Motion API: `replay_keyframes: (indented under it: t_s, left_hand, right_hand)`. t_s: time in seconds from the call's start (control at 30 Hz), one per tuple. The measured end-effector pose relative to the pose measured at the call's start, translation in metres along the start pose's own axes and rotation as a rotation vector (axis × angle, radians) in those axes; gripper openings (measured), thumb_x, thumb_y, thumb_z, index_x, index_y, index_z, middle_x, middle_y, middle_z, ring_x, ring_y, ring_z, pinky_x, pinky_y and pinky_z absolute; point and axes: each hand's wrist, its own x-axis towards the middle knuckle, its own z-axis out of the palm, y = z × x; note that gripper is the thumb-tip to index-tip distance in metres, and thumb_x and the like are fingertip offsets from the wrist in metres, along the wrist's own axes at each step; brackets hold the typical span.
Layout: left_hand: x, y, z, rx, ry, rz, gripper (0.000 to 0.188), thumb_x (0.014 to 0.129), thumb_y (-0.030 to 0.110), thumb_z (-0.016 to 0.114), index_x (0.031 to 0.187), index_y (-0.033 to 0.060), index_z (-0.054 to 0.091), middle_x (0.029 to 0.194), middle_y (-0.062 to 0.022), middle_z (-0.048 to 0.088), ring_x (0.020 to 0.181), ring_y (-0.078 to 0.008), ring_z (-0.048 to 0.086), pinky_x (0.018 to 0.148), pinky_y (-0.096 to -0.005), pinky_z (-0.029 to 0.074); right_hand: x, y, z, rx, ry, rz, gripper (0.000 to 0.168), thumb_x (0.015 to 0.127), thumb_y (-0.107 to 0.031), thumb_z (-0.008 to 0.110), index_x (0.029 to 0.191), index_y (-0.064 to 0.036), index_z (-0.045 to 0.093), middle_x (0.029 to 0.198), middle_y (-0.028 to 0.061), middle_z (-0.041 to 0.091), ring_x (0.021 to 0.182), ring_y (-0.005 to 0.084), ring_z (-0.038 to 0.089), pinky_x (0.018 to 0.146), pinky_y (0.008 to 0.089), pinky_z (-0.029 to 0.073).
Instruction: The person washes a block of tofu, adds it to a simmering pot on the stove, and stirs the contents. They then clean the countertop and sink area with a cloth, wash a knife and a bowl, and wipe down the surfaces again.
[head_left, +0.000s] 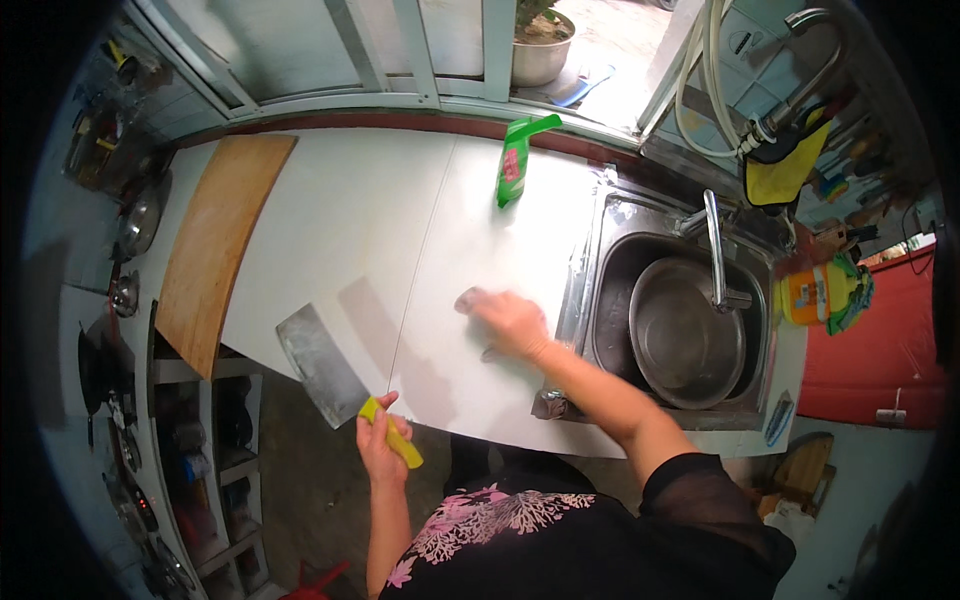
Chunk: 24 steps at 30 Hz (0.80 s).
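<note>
My left hand (385, 442) grips the yellow handle of a kitchen cleaver (322, 365), its broad grey blade held out flat past the counter's front edge. On the white countertop (360, 195), left of the sink, my right hand (510, 321) presses a crumpled greyish cloth (470, 300) to the surface; the hand is slightly blurred. Farther back, near the window, stands a green spray bottle (514, 163) with a pink label.
A stainless-steel sink (585, 307) on the right holds a round metal basin (686, 337) under a chrome faucet (715, 247). A wooden board (225, 240) lies at the left. A brown cloth (550, 405) rests at the sink's front corner. An orange-yellow bottle (806, 295) stands right of the sink.
</note>
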Motion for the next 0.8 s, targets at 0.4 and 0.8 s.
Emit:
replay_keyframes:
  t_s: [0.4, 0.8]
  left_hand:
    - [0.006, 0.021, -0.012, 0.109, -0.003, 0.043, 0.022, 0.092, 0.013, 0.044, 0.11, -0.0009, 0.043, 0.114, -0.0193, 0.049, 0.057, -0.0103, 0.046, 0.047, -0.025, 0.04]
    - [0.002, 0.046, -0.058, 0.06, -0.136, 0.061, 0.026, 0.092, 0.015, 0.045, 0.113, 0.0003, 0.043, 0.116, -0.0176, 0.049, 0.058, -0.0085, 0.045, 0.048, -0.0211, 0.038]
  right_hand:
    - [0.059, 0.24, -0.093, -0.336, 0.287, 0.568, 0.049, 0.077, -0.035, 0.055, 0.12, -0.012, 0.053, 0.122, 0.0104, 0.054, 0.116, 0.0276, 0.047, 0.095, 0.0356, 0.038]
    - [-0.064, -0.141, 0.051, 0.02, 0.251, 0.039, 0.043, 0.059, -0.012, 0.064, 0.102, -0.011, 0.059, 0.109, 0.0049, 0.057, 0.101, 0.0222, 0.055, 0.076, 0.0393, 0.045]
